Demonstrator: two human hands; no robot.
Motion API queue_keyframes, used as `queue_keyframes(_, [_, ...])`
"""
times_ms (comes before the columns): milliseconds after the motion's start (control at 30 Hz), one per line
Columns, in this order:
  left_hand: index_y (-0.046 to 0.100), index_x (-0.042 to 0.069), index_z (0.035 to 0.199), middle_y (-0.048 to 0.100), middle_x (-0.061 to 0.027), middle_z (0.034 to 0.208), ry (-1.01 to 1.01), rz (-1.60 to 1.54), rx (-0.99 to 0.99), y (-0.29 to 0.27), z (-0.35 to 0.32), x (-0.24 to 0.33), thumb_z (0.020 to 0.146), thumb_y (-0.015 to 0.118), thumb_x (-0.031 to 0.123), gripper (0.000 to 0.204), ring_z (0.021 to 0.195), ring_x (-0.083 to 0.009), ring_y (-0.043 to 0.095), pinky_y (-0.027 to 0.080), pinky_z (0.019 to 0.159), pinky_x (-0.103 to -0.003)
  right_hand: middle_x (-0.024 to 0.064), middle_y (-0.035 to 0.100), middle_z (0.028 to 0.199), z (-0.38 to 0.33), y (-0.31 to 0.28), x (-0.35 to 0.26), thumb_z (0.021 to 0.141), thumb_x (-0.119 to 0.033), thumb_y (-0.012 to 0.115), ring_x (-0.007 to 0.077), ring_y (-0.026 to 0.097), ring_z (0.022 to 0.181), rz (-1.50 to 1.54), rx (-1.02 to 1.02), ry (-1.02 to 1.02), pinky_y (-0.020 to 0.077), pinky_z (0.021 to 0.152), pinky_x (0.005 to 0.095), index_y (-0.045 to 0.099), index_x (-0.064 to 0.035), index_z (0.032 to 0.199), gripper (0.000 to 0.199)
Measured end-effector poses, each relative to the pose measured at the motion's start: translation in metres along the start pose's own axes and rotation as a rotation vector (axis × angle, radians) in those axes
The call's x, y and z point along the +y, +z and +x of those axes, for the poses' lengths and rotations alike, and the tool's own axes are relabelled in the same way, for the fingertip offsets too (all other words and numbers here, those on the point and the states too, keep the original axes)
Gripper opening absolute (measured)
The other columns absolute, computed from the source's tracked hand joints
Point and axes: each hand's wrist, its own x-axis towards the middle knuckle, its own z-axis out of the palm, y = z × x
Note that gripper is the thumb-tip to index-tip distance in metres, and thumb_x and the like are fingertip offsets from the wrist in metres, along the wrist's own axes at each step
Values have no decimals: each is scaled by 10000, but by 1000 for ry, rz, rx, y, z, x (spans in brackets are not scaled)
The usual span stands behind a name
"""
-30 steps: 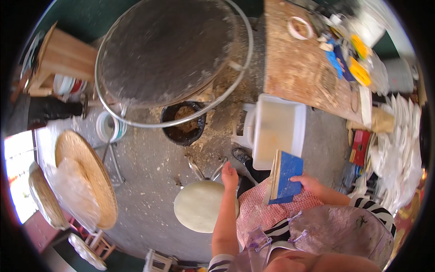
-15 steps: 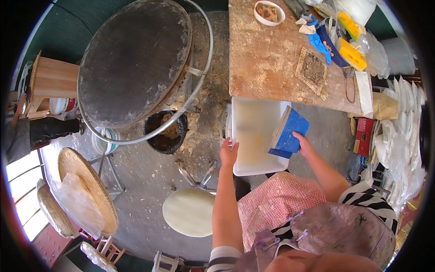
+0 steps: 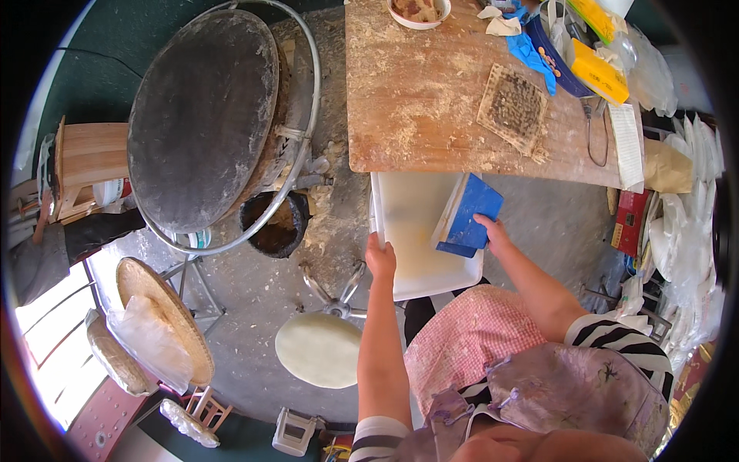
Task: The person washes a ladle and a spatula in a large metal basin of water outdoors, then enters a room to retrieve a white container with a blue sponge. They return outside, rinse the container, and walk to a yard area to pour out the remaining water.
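Observation:
A white rectangular tub with a pale, cloudy layer inside is in front of me, its far end under the table edge. My left hand has its fingers closed over the tub's left rim. In my right hand is a blue dustpan-shaped scoop, gripped at its right side. The scoop is tilted over the tub's right part, its pale-smeared edge facing left into the tub.
A flour-dusted wooden table bears a bowl and a square mat. Left are a large round dark griddle with a metal ring, a black bucket and a round stool. Plastic bags are piled right.
The view has shifted, with the table now closer and further left. My left hand has closed on the tub rim, and the tub's far end has slipped under the table edge.

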Motion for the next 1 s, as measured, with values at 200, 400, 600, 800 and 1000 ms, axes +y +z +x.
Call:
queue_keyframes(200, [515,-54,1035,588,-214,930,18,-219,98,-1,-38,13,702,529,12,340,853,-315,595,459,740,-376,96,624,929,-3,-6,-4,688,-166,716,203,605,824,79,37,-18,490,753,332,587,6,992,373])
queue_keyframes(400, [527,-84,1028,600,-217,894,-62,-215,83,-14,-80,24,699,515,9,342,818,-306,604,462,727,-359,109,606,983,-31,-22,-2,698,-153,697,225,602,847,127,2,43,490,785,352,554,19,1041,410])
queue_keyframes(600, [549,-52,1010,605,-201,858,-120,-276,191,-37,-138,34,693,517,29,329,772,-290,606,465,703,-350,109,598,1004,-80,-26,-13,716,-170,680,230,586,905,10,-68,55,475,823,364,529,11,1084,436])
queue_keyframes(800, [552,-40,1028,626,-122,884,-339,-448,326,-79,-227,45,707,537,23,327,789,-178,590,469,714,-313,99,619,936,-146,5,-41,707,-146,688,201,603,833,-180,-229,-24,491,761,330,566,18,1024,378])
queue_keyframes(1000, [536,-45,1043,616,-104,901,-411,-564,601,-127,-324,51,720,525,-8,325,804,-166,582,464,736,-289,104,612,938,-240,61,-42,707,-136,680,194,599,819,-366,-455,-75,489,755,323,559,23,1021,372])
